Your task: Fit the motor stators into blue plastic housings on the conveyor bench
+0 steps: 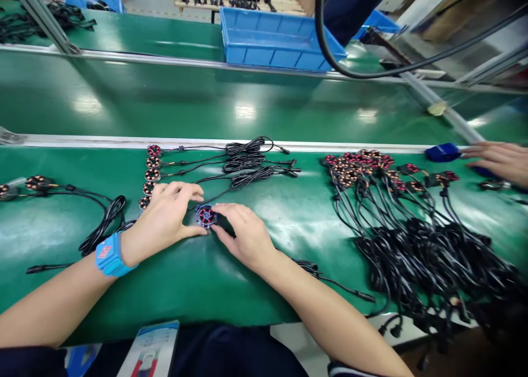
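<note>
One round, blue-grey-rimmed, red-and-black coil disc (206, 216); right hand (246, 233) pinching its edge; left hand (167, 211) spread, contact unclear; best kept level.

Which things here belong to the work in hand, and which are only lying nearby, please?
Seemingly in the work:
round red-coil disc with blue-grey rim, between left hand and right hand
row of round coil discs with black cables
heap of similar cabled discs

Seemingly just lying about:
rectangular blue plastic bin
flat pale printed packet
</note>
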The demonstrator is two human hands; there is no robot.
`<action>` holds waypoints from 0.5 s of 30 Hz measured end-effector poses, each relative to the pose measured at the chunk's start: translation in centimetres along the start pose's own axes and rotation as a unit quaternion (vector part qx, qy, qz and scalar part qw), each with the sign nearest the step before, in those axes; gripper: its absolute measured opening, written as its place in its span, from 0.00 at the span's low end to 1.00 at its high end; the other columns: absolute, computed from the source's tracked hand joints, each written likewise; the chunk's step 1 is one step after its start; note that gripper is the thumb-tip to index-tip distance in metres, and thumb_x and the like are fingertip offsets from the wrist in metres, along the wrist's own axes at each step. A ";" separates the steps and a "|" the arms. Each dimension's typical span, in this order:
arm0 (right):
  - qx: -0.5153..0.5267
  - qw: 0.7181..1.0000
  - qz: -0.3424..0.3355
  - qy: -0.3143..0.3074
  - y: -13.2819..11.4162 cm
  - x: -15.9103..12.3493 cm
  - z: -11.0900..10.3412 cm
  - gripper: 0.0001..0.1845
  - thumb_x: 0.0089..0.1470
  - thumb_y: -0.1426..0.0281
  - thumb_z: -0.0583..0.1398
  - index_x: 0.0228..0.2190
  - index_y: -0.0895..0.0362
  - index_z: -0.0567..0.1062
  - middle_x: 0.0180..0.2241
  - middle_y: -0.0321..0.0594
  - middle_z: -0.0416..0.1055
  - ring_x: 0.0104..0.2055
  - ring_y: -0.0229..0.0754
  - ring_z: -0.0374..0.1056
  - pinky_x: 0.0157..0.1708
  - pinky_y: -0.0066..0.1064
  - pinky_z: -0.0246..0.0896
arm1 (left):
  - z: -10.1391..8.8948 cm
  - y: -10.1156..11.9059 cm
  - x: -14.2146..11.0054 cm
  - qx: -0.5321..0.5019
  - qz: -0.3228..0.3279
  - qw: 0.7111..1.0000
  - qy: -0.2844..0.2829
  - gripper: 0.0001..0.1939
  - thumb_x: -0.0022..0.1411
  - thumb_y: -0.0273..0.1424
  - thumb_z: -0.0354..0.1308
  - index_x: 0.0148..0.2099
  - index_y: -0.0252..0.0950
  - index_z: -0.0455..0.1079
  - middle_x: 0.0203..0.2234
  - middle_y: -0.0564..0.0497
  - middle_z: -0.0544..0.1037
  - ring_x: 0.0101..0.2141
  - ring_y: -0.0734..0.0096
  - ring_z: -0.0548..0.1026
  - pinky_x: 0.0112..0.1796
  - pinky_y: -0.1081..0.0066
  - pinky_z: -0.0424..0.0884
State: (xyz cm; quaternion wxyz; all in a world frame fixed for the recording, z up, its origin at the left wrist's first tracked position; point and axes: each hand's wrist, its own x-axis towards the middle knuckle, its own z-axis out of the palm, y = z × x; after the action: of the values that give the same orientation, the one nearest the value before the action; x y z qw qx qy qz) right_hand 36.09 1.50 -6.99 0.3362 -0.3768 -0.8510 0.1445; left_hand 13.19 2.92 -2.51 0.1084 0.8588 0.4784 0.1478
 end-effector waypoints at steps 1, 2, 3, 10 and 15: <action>-0.008 1.000 -0.007 -0.004 -0.1 0.1 0.0 0.15 0.65 0.71 0.61 0.52 0.59 0.72 0.47 0.46 0.75 0.51 0.47 0.72 0.52 0.41 0.70 | 0.2 -0.1 0.0 -0.010 -0.001 1.000 -0.004 0.36 0.52 0.45 0.74 0.54 0.38 0.60 0.52 0.46 0.76 0.53 0.54 0.72 0.50 0.58 0.59; -0.019 1.000 -0.015 -0.005 -0.1 0.1 0.0 0.14 0.65 0.72 0.60 0.51 0.60 0.73 0.47 0.47 0.75 0.51 0.47 0.71 0.51 0.41 0.70 | 0.4 -0.1 -0.1 -0.016 -0.003 1.000 -0.006 0.35 0.53 0.44 0.75 0.54 0.39 0.60 0.52 0.47 0.77 0.53 0.55 0.72 0.50 0.59 0.59; -0.034 0.999 -0.022 -0.005 -0.2 0.2 0.0 0.14 0.65 0.72 0.60 0.52 0.60 0.74 0.47 0.48 0.74 0.50 0.48 0.71 0.50 0.41 0.71 | 0.6 -0.1 -0.1 -0.020 -0.004 1.000 -0.006 0.36 0.53 0.43 0.75 0.55 0.39 0.59 0.52 0.47 0.77 0.53 0.55 0.72 0.50 0.59 0.59; -0.120 0.991 -0.032 -0.042 -1.1 0.8 -0.4 0.18 0.63 0.75 0.57 0.53 0.61 0.73 0.47 0.52 0.73 0.49 0.53 0.69 0.46 0.46 0.71 | 0.9 0.4 0.1 -0.016 -0.004 1.000 0.015 0.38 0.49 0.40 0.77 0.54 0.38 0.58 0.48 0.47 0.78 0.49 0.55 0.73 0.47 0.61 0.59; 0.037 0.995 0.065 -0.063 -0.9 0.9 -1.1 0.25 0.60 0.67 0.63 0.57 0.58 0.66 0.52 0.49 0.70 0.53 0.50 0.69 0.52 0.44 0.72 | 1.1 1.2 -0.1 -0.001 0.001 0.999 0.039 0.37 0.50 0.38 0.77 0.53 0.37 0.58 0.46 0.46 0.79 0.48 0.55 0.74 0.47 0.60 0.60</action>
State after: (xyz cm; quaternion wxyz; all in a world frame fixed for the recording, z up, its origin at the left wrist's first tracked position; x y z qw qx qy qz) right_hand 35.89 1.54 -5.35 0.2851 -0.4086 -0.8385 0.2206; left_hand 14.48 2.20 -3.17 0.0905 0.8528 0.4812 0.1818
